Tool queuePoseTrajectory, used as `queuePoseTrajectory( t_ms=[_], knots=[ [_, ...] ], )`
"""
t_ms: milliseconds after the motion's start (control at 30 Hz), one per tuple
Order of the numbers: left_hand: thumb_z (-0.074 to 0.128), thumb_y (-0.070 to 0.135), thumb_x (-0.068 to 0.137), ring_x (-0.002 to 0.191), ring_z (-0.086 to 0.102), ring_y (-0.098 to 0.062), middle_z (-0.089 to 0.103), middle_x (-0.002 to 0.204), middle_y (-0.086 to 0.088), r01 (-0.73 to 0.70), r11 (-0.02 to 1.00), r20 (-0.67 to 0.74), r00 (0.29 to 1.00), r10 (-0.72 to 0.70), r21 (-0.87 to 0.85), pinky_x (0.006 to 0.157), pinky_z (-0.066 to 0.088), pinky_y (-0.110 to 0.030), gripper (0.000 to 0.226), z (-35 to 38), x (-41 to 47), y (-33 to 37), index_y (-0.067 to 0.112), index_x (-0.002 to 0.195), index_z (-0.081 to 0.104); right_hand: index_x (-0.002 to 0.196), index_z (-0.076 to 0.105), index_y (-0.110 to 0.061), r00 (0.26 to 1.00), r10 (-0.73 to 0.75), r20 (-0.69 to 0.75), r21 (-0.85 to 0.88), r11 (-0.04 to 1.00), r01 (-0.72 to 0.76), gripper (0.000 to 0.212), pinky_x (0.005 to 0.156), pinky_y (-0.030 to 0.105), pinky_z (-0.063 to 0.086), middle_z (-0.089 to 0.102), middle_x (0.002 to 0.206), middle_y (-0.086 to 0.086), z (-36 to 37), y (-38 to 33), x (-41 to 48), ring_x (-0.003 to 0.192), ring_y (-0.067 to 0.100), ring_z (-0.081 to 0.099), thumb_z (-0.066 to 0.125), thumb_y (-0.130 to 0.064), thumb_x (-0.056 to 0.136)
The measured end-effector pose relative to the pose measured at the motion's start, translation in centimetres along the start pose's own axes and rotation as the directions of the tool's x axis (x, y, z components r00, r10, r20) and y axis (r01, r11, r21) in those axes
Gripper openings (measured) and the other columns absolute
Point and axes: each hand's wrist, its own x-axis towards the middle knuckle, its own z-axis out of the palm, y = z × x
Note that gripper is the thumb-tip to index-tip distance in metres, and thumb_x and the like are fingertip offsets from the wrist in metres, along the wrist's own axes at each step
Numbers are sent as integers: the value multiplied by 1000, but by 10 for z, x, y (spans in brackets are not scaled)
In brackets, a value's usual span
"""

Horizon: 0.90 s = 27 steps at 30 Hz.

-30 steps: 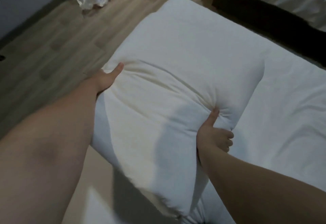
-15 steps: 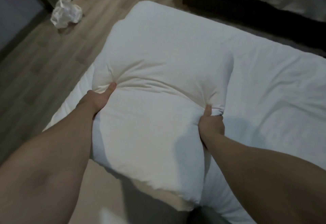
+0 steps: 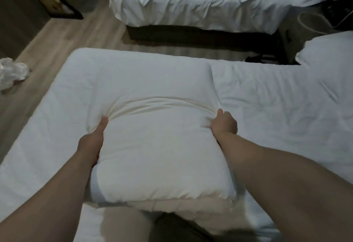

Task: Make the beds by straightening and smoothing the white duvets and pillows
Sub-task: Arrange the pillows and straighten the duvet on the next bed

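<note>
The white pillow (image 3: 158,146) lies in the middle of the frame, flat on the near white duvet (image 3: 267,108), and I have it gripped at both sides. My left hand (image 3: 93,140) holds its left edge. The thumb (image 3: 104,121) presses on top, and the rest of that hand is tucked out of sight under the pillow, so I cannot tell how it lies there. My right hand (image 3: 224,125) holds the right edge, its fingers (image 3: 230,122) curled tight into a bunch of the cover, the thumb pointing up the frame. Between the two grips a band of creases arcs across the pillow's top face. Its near edge sits at lower centre, over a cream-coloured layer (image 3: 181,209) that shows just beneath it.

The duvet spreads from the left edge of the frame to the right and is lightly wrinkled on its right half. At the right edge a second pillow (image 3: 328,54) rests on it, well apart from the one I hold.

Across a strip of wooden floor (image 3: 57,39), the far bed (image 3: 191,9) fills the top of the frame, its white bedding rumpled and heaped in folds above a dark base. A crumpled white bundle (image 3: 11,72) lies on the floor at the left edge, near the duvet's far left corner. A dark-framed object (image 3: 59,5) stands in the upper left, and a pale cable (image 3: 313,22) loops in the upper right.
</note>
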Motion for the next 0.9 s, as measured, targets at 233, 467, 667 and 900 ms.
queuePoseTrajectory(
  t_ms=[233, 467, 667, 900],
  knots=[
    [59, 92, 65, 124, 56, -39, 53, 143, -24, -197, 978, 210, 961, 180, 66, 102, 43, -39, 127, 225, -151, 35, -9, 141, 47, 124, 60, 1, 979, 91, -181, 89, 993, -75, 48, 96, 38, 41, 60, 130, 25, -199, 162, 100, 121, 40, 56, 29, -34, 111],
    [49, 94, 70, 116, 58, -40, 57, 138, -25, -212, 954, 266, 952, 152, 213, 93, 44, -40, 123, 408, -266, 25, -7, 139, 49, 132, 57, 4, 974, 196, -117, 108, 977, -184, 59, 100, 41, 41, 56, 135, 30, -346, 287, 197, 124, 43, 54, 24, -40, 111],
    [47, 82, 84, 136, 43, -46, 36, 154, -28, -310, 785, 268, 945, 189, 536, 113, 37, -53, 110, 502, -287, -20, 3, 156, 19, 162, 11, -11, 971, 236, 38, -140, 963, -229, 81, 121, 53, 19, 11, 168, 16, -306, 357, 193, 153, 35, 18, 20, -65, 102],
    [4, 66, 100, 154, -19, -24, -16, 168, 4, -860, -163, 730, 293, 618, 483, 122, -10, -60, 71, 569, -343, -22, 32, 161, -8, 162, -3, -28, 972, -225, -72, -456, 874, 169, 77, 122, 59, 0, -7, 170, -4, -259, 343, 144, 156, 27, -9, 6, -69, 98]
  ],
)
